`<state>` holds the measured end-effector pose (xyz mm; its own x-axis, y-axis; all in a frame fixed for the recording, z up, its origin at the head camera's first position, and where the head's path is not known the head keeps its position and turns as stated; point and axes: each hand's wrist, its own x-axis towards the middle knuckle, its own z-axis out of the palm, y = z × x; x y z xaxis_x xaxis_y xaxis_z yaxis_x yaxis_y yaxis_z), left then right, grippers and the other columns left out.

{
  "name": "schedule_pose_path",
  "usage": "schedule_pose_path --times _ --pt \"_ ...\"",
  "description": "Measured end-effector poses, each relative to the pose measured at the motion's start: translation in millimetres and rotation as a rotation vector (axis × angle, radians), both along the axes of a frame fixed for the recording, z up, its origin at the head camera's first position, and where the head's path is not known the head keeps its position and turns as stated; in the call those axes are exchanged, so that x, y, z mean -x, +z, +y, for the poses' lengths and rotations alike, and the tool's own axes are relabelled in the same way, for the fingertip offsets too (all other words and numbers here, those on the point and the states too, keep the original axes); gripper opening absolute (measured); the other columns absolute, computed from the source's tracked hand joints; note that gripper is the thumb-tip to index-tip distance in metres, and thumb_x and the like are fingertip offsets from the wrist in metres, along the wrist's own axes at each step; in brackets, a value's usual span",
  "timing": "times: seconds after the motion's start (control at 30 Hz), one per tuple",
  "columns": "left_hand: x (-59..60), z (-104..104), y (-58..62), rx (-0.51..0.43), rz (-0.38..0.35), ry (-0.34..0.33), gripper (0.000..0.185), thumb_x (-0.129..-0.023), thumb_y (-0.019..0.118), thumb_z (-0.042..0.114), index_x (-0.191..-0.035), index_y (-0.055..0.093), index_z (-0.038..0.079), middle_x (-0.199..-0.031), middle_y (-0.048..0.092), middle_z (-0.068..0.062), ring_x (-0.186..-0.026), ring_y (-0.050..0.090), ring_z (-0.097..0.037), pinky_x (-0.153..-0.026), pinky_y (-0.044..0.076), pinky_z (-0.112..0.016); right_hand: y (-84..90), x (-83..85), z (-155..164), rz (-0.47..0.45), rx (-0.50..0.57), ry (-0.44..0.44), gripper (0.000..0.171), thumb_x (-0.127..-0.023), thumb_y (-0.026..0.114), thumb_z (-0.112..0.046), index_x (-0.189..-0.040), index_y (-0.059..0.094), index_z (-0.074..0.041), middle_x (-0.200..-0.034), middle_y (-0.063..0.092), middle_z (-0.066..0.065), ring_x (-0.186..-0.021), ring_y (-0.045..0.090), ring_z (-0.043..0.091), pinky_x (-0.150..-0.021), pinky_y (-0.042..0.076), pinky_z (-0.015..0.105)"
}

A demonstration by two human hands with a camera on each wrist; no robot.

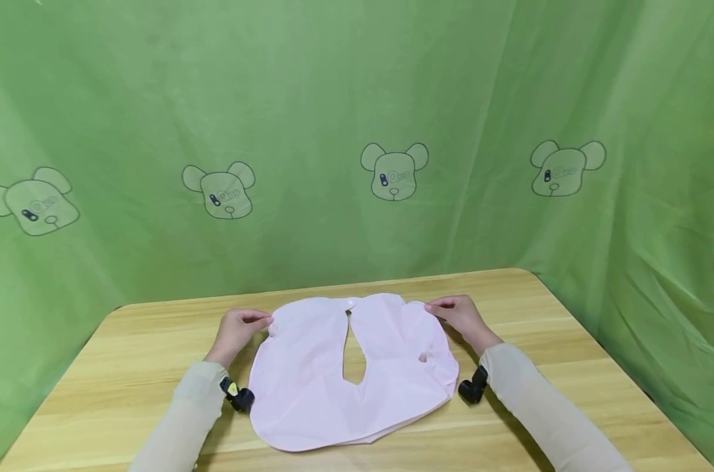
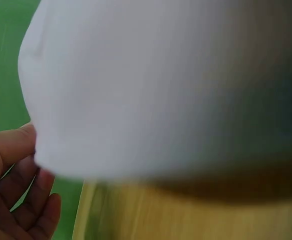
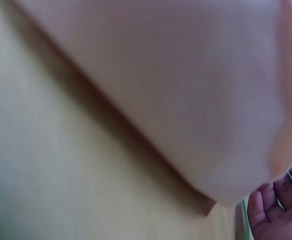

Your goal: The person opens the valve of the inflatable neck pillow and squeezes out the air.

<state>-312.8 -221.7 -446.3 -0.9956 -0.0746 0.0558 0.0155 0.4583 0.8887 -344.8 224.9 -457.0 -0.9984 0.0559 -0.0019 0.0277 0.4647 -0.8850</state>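
Note:
A pale pink cloth bib [image 1: 309, 400] is spread above the middle of the wooden table, with a long neck opening at its centre and a white snap [image 1: 350, 304] at the top edge. My left hand [image 1: 238, 333] pinches its upper left edge between thumb and fingers. On the other side, the upper right edge is pinched by my right hand [image 1: 463, 321]. A small hole [image 1: 423, 357] shows near the gathered right side. In the left wrist view, the blurred bib [image 2: 115, 100] covers most of the picture; in the right wrist view, the cloth [image 3: 186, 90] partly hides my fingers.
The light wood table [image 1: 150, 354] has rounded back corners. Behind it hangs a green curtain [image 1: 309, 98] printed with bear heads, and it also runs down the right side. Black wrist cameras [image 1: 473, 385] sit close to the bib's sides.

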Motion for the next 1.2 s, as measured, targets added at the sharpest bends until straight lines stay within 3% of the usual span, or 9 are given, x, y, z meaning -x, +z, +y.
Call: schedule_pose_path --times 0.2,0.47,0.57,0.73,0.8,1.0,1.2 --pt "1.8 -6 -4.1 0.021 0.015 0.003 0.016 -0.083 0.072 0.014 -0.095 0.073 0.003 -0.098 0.072 -0.01 -0.097 0.064 -0.026 -0.092 0.047 -0.04 -1.7 0.6 3 -0.021 0.017 0.001 0.03 -0.086 0.07 -0.025 -0.102 0.071 0.001 -0.102 0.07 0.013 -0.104 0.06 0.03 -0.089 0.049 0.037" --pt "3.5 -11 -4.8 0.035 0.018 0.016 0.016 -0.083 0.071 0.011 -0.096 0.073 0.002 -0.098 0.072 -0.012 -0.096 0.065 -0.027 -0.088 0.049 -0.038 -5.5 2.2 3 -0.023 0.052 -0.028 0.03 -0.087 0.069 -0.022 -0.104 0.069 0.002 -0.101 0.071 0.012 -0.109 0.057 0.033 -0.096 0.045 0.041" --pt "3.3 -12 -4.6 0.041 0.026 0.019 0.016 -0.083 0.071 0.011 -0.096 0.073 0.001 -0.098 0.072 -0.012 -0.095 0.065 -0.026 -0.087 0.049 -0.037 -5.3 2.2 3 -0.022 0.058 -0.048 0.029 -0.086 0.069 -0.021 -0.103 0.07 0.003 -0.099 0.071 0.011 -0.107 0.058 0.032 -0.09 0.047 0.033" --pt "3.6 -13 -4.2 0.063 0.042 0.021 0.015 -0.083 0.071 0.01 -0.094 0.073 0.0 -0.097 0.071 -0.014 -0.094 0.065 -0.027 -0.087 0.049 -0.038 -7.5 3.8 5 -0.003 0.082 -0.07 0.026 -0.085 0.07 -0.016 -0.1 0.07 0.004 -0.092 0.073 0.007 -0.088 0.061 0.014 -0.071 0.046 0.015" --pt "4.7 -14 -4.1 0.071 0.043 0.021 0.015 -0.083 0.071 0.01 -0.094 0.073 0.0 -0.097 0.071 -0.014 -0.094 0.065 -0.028 -0.087 0.049 -0.041 -8.3 4.4 5 0.005 0.092 -0.068 0.025 -0.084 0.07 -0.014 -0.1 0.07 0.005 -0.09 0.073 0.007 -0.083 0.06 0.008 -0.069 0.047 0.015" --pt "10.7 -17 -5.9 0.096 0.047 0.027 0.014 -0.084 0.07 0.011 -0.094 0.073 0.002 -0.096 0.072 -0.013 -0.094 0.064 -0.028 -0.087 0.048 -0.041 -6.7 4.3 6 0.011 0.085 -0.071 0.025 -0.085 0.069 -0.014 -0.1 0.07 0.005 -0.091 0.073 0.008 -0.086 0.061 0.012 -0.07 0.047 0.015" --pt "13.2 -19 -7.9 0.111 0.066 0.031 0.015 -0.084 0.07 0.012 -0.094 0.074 0.002 -0.097 0.072 -0.013 -0.095 0.065 -0.029 -0.087 0.048 -0.04 -5.8 5.6 4 0.019 0.096 -0.071 0.026 -0.085 0.069 -0.013 -0.101 0.069 0.007 -0.091 0.073 0.009 -0.081 0.06 0.007 -0.069 0.047 0.014"
